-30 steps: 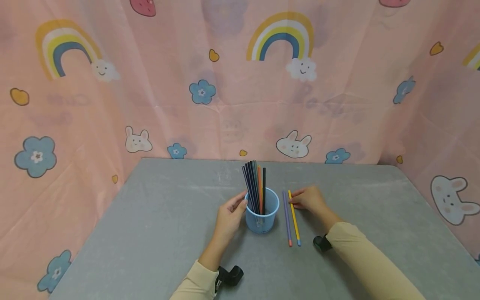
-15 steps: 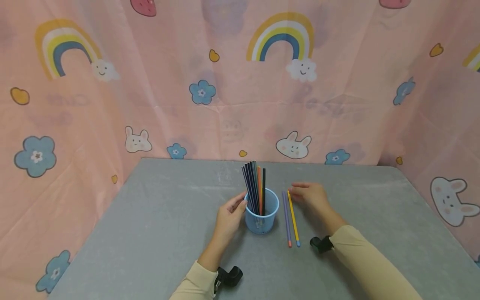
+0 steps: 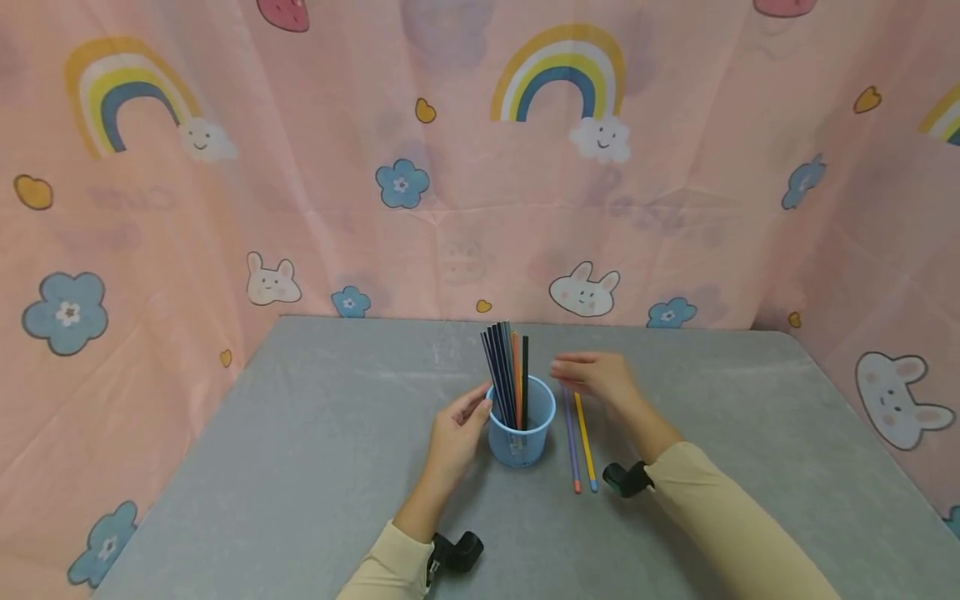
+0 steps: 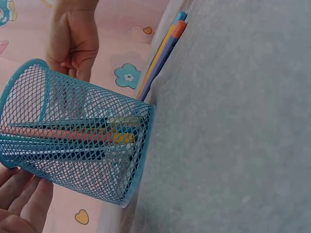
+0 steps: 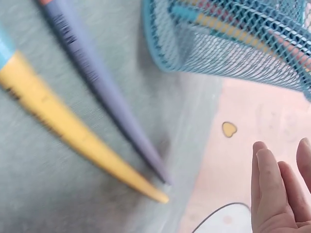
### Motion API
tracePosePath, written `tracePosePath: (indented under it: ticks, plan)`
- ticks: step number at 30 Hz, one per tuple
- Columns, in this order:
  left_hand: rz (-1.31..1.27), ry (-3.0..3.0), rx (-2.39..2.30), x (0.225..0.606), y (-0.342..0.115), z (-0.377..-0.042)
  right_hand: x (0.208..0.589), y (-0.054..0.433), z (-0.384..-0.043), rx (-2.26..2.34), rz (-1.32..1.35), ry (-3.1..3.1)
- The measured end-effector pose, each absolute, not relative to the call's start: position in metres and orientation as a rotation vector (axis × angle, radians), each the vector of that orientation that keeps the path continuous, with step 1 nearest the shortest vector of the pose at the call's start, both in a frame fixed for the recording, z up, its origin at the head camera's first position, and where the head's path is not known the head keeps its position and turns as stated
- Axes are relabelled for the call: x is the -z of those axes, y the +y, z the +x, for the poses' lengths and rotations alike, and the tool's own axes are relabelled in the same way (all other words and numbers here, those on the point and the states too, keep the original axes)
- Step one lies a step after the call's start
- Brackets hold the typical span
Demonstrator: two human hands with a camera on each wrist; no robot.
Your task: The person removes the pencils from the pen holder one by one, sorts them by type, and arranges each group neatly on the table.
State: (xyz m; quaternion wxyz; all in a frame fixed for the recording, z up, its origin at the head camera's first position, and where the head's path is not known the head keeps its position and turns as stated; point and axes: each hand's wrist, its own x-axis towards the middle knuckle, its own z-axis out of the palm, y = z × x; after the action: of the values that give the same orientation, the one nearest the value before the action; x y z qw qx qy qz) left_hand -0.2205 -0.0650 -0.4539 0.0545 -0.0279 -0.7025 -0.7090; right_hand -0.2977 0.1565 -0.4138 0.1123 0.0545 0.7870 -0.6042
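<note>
A light-blue mesh pencil cup (image 3: 517, 448) stands on the table, holding several dark pencils (image 3: 502, 367) and an orange one (image 3: 517, 379). My left hand (image 3: 455, 433) touches the cup's left side near the rim. In the left wrist view its fingers (image 4: 36, 204) lie nearly straight against the outside of the mesh. On the table right of the cup lie a purple pencil (image 3: 572, 450) and a yellow pencil (image 3: 585, 446), side by side. My right hand (image 3: 600, 379) hovers over their far ends, hiding these in the head view. Its fingers (image 5: 271, 182) are extended, holding nothing.
The grey table (image 3: 337, 467) reaches back to a pink printed curtain (image 3: 315, 167), which also closes off the sides. Black wrist cameras sit on the left wrist (image 3: 461, 552) and the right wrist (image 3: 626, 481).
My right hand has left the yellow pencil's upper end and moved left and away from me, above both pencils. The left hand and the cup stay put.
</note>
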Motion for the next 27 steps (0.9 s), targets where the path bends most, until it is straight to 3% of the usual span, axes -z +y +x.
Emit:
tracePosePath:
  ticks: [27]
  plan:
    - [-0.079,-2.146,2.14,0.454,-0.065,-0.22,0.394,0.132,-0.292,1.847,-0.029,2.259]
